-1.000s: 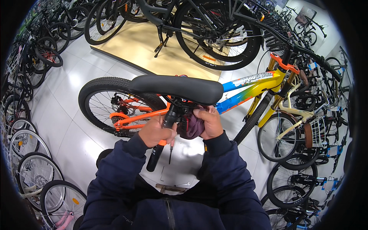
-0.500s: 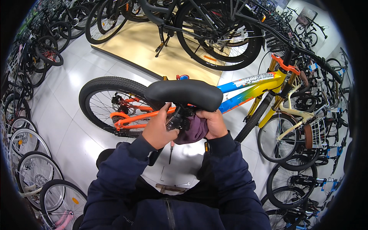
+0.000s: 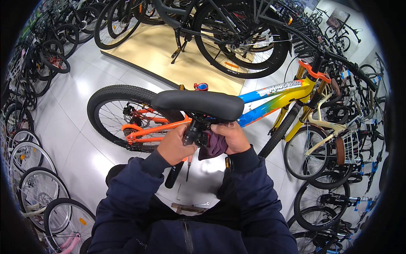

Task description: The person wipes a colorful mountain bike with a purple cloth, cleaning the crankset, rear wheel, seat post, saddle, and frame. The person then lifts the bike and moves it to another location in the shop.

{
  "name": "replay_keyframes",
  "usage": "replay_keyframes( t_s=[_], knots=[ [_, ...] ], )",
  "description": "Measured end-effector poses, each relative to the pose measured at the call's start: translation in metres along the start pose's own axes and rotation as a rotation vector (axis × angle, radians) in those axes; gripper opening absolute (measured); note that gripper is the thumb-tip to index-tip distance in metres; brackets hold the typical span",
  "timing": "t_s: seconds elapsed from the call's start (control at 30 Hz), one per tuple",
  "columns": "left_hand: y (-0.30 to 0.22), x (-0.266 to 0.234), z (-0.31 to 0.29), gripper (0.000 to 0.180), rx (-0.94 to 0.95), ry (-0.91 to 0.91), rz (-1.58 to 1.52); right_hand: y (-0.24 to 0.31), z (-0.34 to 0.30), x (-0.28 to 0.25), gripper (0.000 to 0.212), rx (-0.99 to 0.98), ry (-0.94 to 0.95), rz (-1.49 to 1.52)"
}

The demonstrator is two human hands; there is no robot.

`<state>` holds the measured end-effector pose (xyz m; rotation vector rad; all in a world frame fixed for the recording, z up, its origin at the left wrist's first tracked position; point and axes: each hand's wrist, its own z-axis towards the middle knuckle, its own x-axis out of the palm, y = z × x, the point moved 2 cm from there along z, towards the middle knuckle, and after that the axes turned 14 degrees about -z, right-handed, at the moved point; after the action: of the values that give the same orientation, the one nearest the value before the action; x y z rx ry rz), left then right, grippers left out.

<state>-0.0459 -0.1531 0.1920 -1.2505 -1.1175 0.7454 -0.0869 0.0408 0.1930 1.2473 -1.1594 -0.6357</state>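
A black bicycle saddle [image 3: 198, 104] is held in front of me, its seatpost [image 3: 192, 132] slanting down toward me. My left hand [image 3: 174, 146] is closed round the post just under the saddle. A black tube end [image 3: 172, 175] shows below that hand. With my right hand [image 3: 232, 137] I pinch a crumpled purple cloth [image 3: 213, 146] beside the saddle clamp, thumb near the saddle's underside. The clamp is partly hidden by the fingers and cloth. Behind the saddle lies a bicycle with a blue, yellow and orange frame [image 3: 258, 114] and a knobby rear tyre [image 3: 94, 114].
On the white tiled floor between my legs are a screwdriver [image 3: 188, 168], a thin hex key [image 3: 179, 192] and a wrench [image 3: 202, 204]. A black bicycle [image 3: 241, 38] stands on a wooden platform [image 3: 144, 55]. Rows of bicycles line both sides, including a cream one with a basket [image 3: 349, 148].
The saddle has tilted and shifted slightly left, showing more of the clamp and the tube end below. My right hand with the cloth has moved a little left.
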Motion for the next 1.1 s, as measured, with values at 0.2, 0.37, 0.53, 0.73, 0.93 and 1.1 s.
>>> replay_keyframes(
  t_s=[0.2, 0.37, 0.53, 0.73, 0.93, 1.1],
  knots=[
    [0.005, -0.002, -0.002, 0.034, 0.000, -0.026, -0.015, 0.006, -0.003, -0.003, 0.057, -0.017, 0.075, -0.262],
    [0.015, 0.002, 0.001, 0.036, 0.075, -0.111, 0.045, 0.005, -0.001, -0.009, 0.051, -0.067, 0.015, -0.289],
    [0.009, 0.002, 0.003, 0.035, 0.163, -0.103, -0.047, 0.001, -0.001, -0.004, 0.045, -0.042, 0.073, -0.066],
    [0.003, -0.003, 0.000, 0.024, 0.029, -0.010, -0.057, 0.001, -0.005, 0.002, 0.035, 0.073, 0.079, -0.065],
    [-0.002, 0.001, -0.003, 0.022, 0.097, -0.156, 0.267, 0.018, -0.020, 0.013, 0.035, -0.003, -0.063, -0.482],
    [-0.014, 0.008, -0.015, 0.026, 0.219, -0.291, 0.252, 0.031, -0.047, 0.047, 0.027, -0.378, -0.433, -1.158]
  ],
)
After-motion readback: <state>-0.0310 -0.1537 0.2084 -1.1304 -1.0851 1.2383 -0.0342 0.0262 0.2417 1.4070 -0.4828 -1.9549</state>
